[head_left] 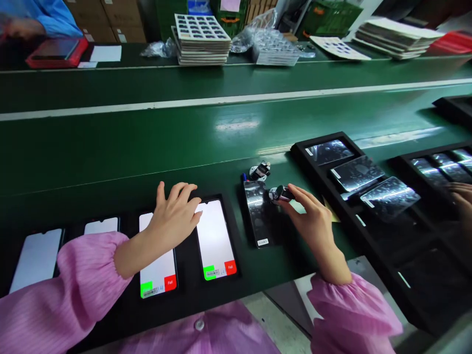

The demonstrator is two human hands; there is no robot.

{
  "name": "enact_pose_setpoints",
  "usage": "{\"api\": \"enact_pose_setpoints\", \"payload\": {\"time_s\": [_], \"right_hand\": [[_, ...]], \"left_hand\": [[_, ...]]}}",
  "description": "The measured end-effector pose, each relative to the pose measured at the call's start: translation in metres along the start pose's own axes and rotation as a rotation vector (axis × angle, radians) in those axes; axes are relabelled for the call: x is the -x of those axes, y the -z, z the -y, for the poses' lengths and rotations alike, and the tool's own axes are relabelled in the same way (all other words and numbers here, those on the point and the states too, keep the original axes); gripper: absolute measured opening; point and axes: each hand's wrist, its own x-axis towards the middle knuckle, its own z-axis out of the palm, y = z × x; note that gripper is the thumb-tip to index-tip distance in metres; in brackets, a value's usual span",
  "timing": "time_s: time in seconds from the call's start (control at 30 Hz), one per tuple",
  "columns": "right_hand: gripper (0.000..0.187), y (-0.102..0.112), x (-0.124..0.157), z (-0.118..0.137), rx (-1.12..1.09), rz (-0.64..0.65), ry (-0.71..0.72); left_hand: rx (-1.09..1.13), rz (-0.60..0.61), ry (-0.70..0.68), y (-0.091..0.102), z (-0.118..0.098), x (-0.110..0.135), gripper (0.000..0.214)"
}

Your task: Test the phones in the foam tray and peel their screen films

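Observation:
My left hand [176,211] lies with fingers spread over a row of lit white phone screens [215,239] set in a black fixture [191,275]; its fingertips touch the top of the rightmost screen. That screen and the one beside it [158,273] show green and red buttons at the bottom. My right hand [309,216] pinches a small black and silver clamp-like part [279,193] at the top of a dark, unlit screen panel [257,212] lying on the green bench. A second such part [260,170] sits just beyond the panel.
A black tray [313,162] with several dark wrapped panels stands to the right, and another tray [435,167] further right with another person's hand [462,196] on it. The green conveyor [147,132] runs across. Stacked trays [201,39] and a red tray [55,54] lie beyond.

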Motion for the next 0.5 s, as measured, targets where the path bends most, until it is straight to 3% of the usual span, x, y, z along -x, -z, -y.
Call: {"api": "enact_pose_setpoints", "payload": {"time_s": [0.17, 0.3, 0.4, 0.5], "right_hand": [[0.047, 0.016, 0.002, 0.041, -0.018, -0.113, 0.112], [0.025, 0.009, 0.005, 0.082, -0.171, 0.051, 0.311], [0.020, 0.007, 0.007, 0.097, -0.267, 0.179, 0.425], [0.023, 0.019, 0.013, 0.103, -0.379, 0.302, 0.468]], "left_hand": [[0.067, -0.005, 0.029, 0.002, -0.003, -0.014, 0.016], [0.093, 0.022, 0.038, 0.007, -0.006, -0.024, 0.025], [0.151, 0.084, -0.101, 0.020, -0.029, 0.007, 0.027], [0.382, 0.246, -0.428, 0.034, -0.058, 0.063, 0.019]]}}
